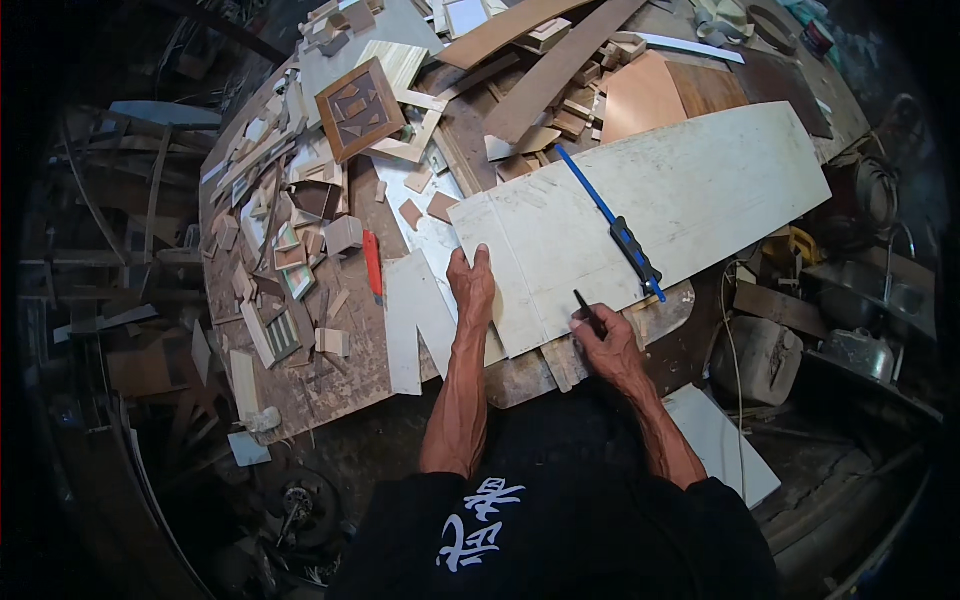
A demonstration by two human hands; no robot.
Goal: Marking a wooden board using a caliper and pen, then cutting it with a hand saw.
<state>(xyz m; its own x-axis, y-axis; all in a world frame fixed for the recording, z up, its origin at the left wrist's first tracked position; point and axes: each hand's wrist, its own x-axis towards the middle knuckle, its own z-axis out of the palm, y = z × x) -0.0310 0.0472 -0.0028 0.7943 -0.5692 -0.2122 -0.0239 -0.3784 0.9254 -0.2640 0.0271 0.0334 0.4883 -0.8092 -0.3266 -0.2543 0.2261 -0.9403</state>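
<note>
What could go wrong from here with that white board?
The blue tool lies across the white board, its near end jutting past the edge; the right hand, holding a dark pen-like tool, might knock it. The left hand touches only the board's left end, so the board could perhaps swivel.

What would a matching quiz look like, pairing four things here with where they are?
Things:
1. blue-and-black tool
2. red tool
3. dark pen-like tool
4. left hand

Places:
A. at the left end of the pale board
B. lying across the pale board
C. in the right hand
D. among wood scraps, left of the left hand

Pairs: 1-B, 2-D, 3-C, 4-A
</note>
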